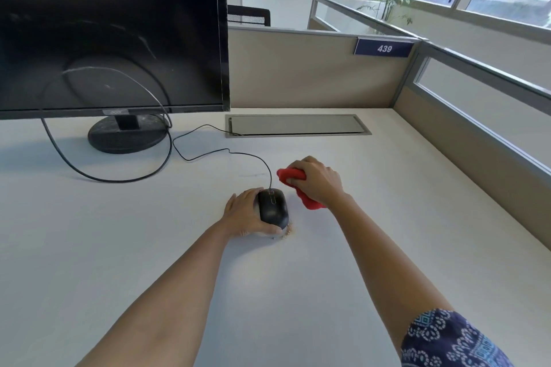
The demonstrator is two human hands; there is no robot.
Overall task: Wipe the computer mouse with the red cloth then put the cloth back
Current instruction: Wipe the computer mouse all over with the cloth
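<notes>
A black wired computer mouse (272, 207) rests on the white desk (298, 292), near the middle. My left hand (244, 213) cups it from the left, thumb along its near edge. My right hand (317, 180) is closed around a bunched red cloth (290, 176), just right of the mouse and a little farther back; the cloth pokes out on both sides of the fist. A small patch of brownish crumbs (288, 229) lies by the mouse's near right corner.
A black monitor (110, 30) on a round stand (126, 137) fills the back left, with a looping thick cable (89, 176) and the thin mouse cord (208, 155). A cable hatch (298, 125) sits at the back. Partition walls (313, 71) bound the desk behind and right.
</notes>
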